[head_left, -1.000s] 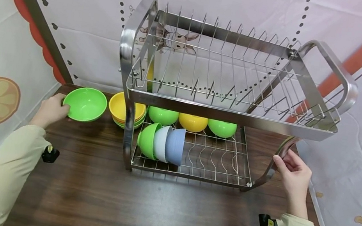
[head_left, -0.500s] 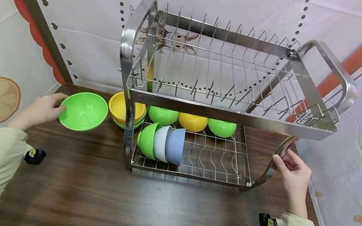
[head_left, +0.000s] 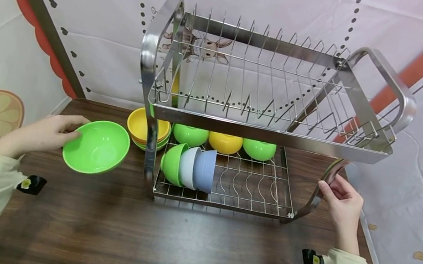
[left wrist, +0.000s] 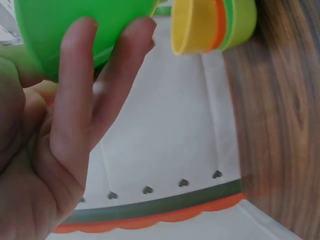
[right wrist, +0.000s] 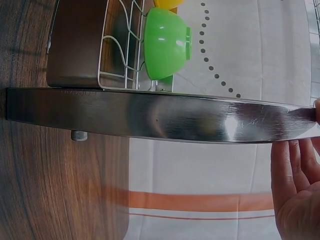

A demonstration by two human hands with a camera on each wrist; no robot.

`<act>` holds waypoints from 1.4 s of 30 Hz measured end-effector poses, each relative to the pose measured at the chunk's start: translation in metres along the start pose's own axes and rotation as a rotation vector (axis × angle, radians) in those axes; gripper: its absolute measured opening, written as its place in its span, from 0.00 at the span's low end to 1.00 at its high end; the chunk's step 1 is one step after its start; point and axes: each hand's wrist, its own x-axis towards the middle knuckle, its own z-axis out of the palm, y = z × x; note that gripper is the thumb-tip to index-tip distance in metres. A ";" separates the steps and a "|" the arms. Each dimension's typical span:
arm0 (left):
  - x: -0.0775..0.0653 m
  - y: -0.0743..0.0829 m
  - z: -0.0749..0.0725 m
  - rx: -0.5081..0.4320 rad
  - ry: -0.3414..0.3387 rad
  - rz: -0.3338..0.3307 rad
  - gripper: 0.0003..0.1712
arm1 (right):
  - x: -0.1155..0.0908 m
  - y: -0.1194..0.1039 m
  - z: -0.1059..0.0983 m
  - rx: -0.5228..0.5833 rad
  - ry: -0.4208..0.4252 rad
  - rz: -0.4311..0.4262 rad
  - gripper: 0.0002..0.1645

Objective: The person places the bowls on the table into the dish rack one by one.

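My left hand [head_left: 49, 131] pinches the rim of a green bowl [head_left: 97, 147], held tilted above the table, left of the metal dish rack [head_left: 269, 135]. In the left wrist view, two fingers [left wrist: 75, 90] lie along the outside of that bowl [left wrist: 45, 30]. My right hand [head_left: 342, 203] grips the rack's right front leg [right wrist: 190, 120] between thumb and fingers. On the lower tier, a green bowl [head_left: 173, 164], a pale blue bowl [head_left: 188, 167] and a darker blue bowl [head_left: 204, 171] stand on edge at the front left.
Behind them on the lower tier sit two green bowls [head_left: 190, 136] [head_left: 259, 150] and a yellow bowl [head_left: 225, 143], upside down. A stack of nested yellow, orange and green bowls [head_left: 139, 124] stands left of the rack on the wooden table [head_left: 176, 246]. White printed cloth [head_left: 102, 8] hangs around.
My left hand has brought the green bowl toward me and slightly right, away from the table's back left corner, tilting it more. The right hand stays on the rack leg.
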 end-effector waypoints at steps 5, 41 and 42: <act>-0.006 0.018 -0.002 -0.019 -0.052 0.039 0.17 | 0.000 0.001 0.000 0.015 0.005 0.008 0.21; 0.000 0.108 0.044 -0.393 -0.251 0.092 0.18 | 0.000 0.002 0.001 0.037 0.014 0.054 0.23; 0.001 0.110 0.046 -0.404 -0.249 0.083 0.18 | 0.000 0.001 0.001 0.028 0.014 0.051 0.23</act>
